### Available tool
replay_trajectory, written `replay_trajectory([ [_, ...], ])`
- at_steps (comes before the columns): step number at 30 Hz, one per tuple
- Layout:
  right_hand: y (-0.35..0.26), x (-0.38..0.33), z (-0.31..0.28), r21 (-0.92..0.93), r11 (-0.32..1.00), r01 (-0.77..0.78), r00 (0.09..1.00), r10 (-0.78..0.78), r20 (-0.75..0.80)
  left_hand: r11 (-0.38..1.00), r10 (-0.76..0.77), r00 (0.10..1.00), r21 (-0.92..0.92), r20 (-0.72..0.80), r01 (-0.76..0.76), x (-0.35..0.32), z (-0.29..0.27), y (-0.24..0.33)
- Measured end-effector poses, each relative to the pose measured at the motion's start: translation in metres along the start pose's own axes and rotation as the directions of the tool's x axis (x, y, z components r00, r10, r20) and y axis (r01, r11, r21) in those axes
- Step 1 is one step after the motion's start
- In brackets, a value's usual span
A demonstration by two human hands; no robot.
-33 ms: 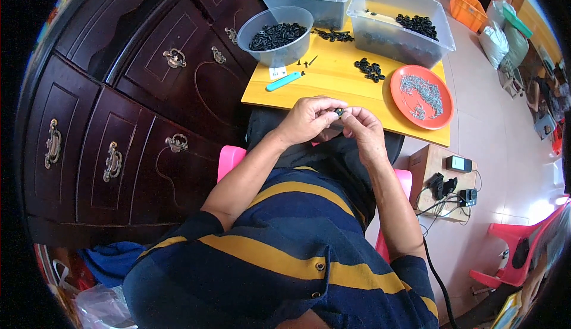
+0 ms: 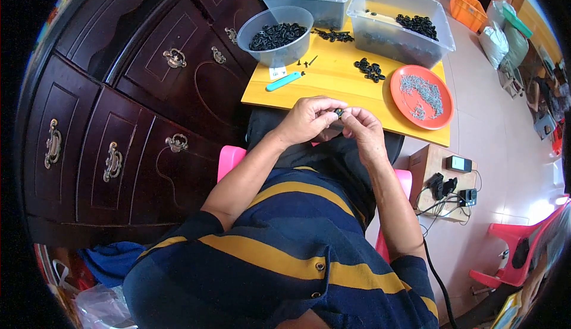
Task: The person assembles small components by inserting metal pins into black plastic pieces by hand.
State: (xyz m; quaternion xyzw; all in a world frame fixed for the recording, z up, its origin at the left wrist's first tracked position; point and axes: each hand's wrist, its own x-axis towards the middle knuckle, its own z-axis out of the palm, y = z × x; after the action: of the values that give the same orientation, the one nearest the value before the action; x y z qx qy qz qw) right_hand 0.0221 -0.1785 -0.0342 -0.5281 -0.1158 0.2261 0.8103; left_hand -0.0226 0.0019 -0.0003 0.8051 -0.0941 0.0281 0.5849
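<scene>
1 small dark piece (image 2: 339, 113) is pinched between the closed fingertips of 2 hands, the left hand (image 2: 306, 120) and the right hand (image 2: 366, 133), just short of the near edge of 1 yellow desk (image 2: 345, 86). On it stand 3 clear plastic containers: 1 round tub (image 2: 292, 51) and 2 rectangular bins, the left bin (image 2: 333, 14) and the right bin (image 2: 441, 46), all holding black pieces (image 2: 278, 36) too many to count. There are also 1 red plate (image 2: 410, 110) of thin silvery pins (image 2: 429, 94), likewise uncountable, 1 slim turquoise tool (image 2: 284, 82) and 1 loose heap of black rings (image 2: 370, 70) beside the plate. Fingers cover most of the held piece, hiding its full shape, and the upper frame edge cuts off the left bin; what shows of the piece is tiny and blackish, with a lighter spot
</scene>
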Motion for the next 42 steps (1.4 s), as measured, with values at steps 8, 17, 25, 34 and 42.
replay_trajectory([
  [8,0.003,0.002,-0.003,0.000,0.996,-0.091,0.995,0.091,0.031,0.995,0.046,0.999,0.090,0.013,-0.047,0.001,0.003,0.010],
  [17,0.004,0.003,0.003,0.206,0.970,-0.127,0.990,0.136,-0.032,0.768,0.321,0.932,0.623,-0.170,-0.151,0.004,0.025,0.024],
  [25,0.003,0.004,0.000,0.293,0.944,-0.152,0.987,0.160,-0.004,0.707,0.410,0.899,0.677,-0.152,-0.208,0.004,0.027,0.019],
  [34,0.004,0.004,-0.003,0.262,0.949,-0.174,0.983,0.184,-0.013,0.729,0.370,0.921,0.653,-0.122,-0.207,0.002,0.026,0.020],
  [42,0.005,0.004,0.003,0.256,0.961,-0.107,0.988,0.131,-0.082,0.679,0.444,0.881,0.702,-0.162,-0.213,0.004,0.030,0.018],
])
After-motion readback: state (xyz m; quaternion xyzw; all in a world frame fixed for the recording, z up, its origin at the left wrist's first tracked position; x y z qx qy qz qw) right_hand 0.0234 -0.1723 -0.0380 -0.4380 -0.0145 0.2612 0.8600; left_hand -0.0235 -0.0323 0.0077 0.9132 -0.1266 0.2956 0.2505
